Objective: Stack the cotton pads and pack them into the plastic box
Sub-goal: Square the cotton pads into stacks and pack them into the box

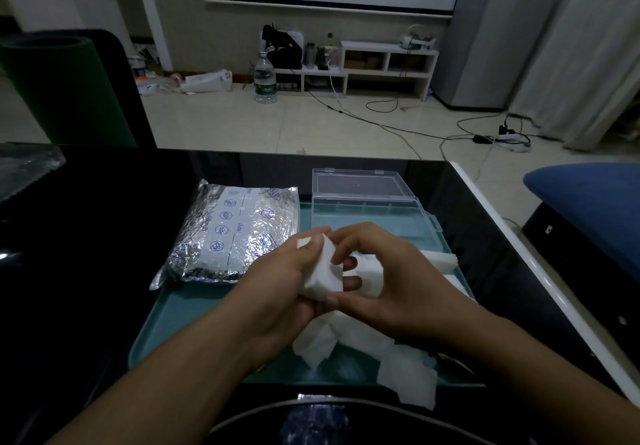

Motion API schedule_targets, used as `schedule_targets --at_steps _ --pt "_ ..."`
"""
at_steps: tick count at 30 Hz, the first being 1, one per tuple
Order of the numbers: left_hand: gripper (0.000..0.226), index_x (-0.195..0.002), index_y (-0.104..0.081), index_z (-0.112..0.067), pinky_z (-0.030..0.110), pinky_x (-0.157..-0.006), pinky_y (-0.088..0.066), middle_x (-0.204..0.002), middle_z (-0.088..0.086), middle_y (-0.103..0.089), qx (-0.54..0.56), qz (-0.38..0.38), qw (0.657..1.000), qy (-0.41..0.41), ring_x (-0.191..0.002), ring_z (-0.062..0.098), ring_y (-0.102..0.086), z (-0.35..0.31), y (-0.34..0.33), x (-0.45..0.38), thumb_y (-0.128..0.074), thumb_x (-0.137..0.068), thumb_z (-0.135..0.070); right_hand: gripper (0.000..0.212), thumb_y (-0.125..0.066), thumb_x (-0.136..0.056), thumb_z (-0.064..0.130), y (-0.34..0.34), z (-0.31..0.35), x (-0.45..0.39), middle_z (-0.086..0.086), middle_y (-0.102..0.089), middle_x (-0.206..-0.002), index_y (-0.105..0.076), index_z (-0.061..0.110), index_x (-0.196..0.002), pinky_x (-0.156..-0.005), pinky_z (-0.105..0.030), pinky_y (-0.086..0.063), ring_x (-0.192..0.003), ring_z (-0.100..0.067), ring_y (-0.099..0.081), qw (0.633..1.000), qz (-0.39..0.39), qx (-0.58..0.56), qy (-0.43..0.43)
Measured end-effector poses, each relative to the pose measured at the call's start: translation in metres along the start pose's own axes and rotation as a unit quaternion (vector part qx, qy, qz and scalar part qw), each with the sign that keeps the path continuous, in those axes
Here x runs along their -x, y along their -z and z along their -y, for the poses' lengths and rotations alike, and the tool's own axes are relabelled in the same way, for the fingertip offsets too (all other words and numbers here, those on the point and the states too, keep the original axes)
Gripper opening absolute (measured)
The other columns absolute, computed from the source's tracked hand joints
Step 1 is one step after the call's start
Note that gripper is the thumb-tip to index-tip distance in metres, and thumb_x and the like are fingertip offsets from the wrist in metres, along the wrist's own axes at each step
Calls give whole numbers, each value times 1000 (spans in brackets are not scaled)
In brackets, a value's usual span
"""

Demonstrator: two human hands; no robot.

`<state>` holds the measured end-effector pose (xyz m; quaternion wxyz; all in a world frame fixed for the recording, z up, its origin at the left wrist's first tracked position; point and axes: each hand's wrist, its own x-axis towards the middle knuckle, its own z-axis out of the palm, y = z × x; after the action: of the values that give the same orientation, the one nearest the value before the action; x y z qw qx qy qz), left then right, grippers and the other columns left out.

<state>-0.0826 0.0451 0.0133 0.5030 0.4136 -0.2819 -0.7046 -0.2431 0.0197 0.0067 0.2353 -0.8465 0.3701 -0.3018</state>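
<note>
My left hand (282,288) grips a thick stack of white cotton pads (325,273) above the teal tray (194,309). My right hand (388,278) meets it from the right, its fingertips curled against the stack's top and side. Loose cotton pads (405,372) lie scattered on the tray below my hands, and more show at the tray's right edge (440,259). The clear plastic box (367,207) stands open at the back of the tray, its lid tipped away and its inside bare.
A silver foil bag (232,233) lies on the tray's left part. The tray sits on a black glossy table (86,236) with a white right edge. A blue seat (588,198) stands to the right. Crumpled foil (24,167) lies far left.
</note>
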Motion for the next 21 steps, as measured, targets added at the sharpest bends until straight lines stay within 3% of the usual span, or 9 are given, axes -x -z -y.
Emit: schedule_targets --at_steps 3,6,10,13,16,21 --pt "26 -116 -63 -22 36 -59 -59 -99 20 -69 13 -34 999 -6 -70 25 -70 -3 3 -3 -40 -104 -26 27 -63 -76 51 12 -4 -4 24 -54 -119 -56 37 -97 -98 -19 -41 -114 8 -48 998 -27 -4 -62" --pt "27 -106 -65 -21 35 -58 -57 -105 18 -68 16 -55 998 -9 -76 25 -71 -7 9 -4 -39 -105 -28 19 -58 -86 44 31 -18 -4 29 -48 -109 -53 41 -104 -99 -24 -41 -104 11 -45 989 -44 70 -121" --pt "27 -106 -63 -17 35 -56 -58 -106 19 -68 32 -67 997 -7 -79 27 -70 -8 11 -5 -38 -105 -26 40 -58 -91 42 36 -27 3 17 -47 -129 -50 39 -131 -108 -30 -33 -123 -4 -36 964 94 204 -140" --pt "27 -106 -64 -16 35 -56 -58 -106 20 -68 34 -71 997 -7 -78 27 -71 -6 11 -6 -38 -105 -26 50 -57 -93 42 27 -26 1 10 -44 -134 -43 34 -141 -104 -27 -32 -124 -11 -34 942 142 271 -140" --pt "27 -107 -64 -15 35 -56 -58 -105 20 -69 28 -72 997 -6 -80 28 -70 -5 12 -6 -39 -105 -26 42 -62 -91 40 26 -22 -2 9 -44 -129 -53 33 -131 -101 -26 -35 -120 -11 -37 943 109 277 -146" --pt "27 -108 -63 -15 35 -56 -58 -108 21 -68 32 -80 996 -7 -84 30 -70 -7 14 -6 -39 -105 -26 8 -63 -89 39 29 -19 -3 13 -49 -115 -63 36 -96 -97 -27 -39 -111 -8 -41 949 84 265 -147"
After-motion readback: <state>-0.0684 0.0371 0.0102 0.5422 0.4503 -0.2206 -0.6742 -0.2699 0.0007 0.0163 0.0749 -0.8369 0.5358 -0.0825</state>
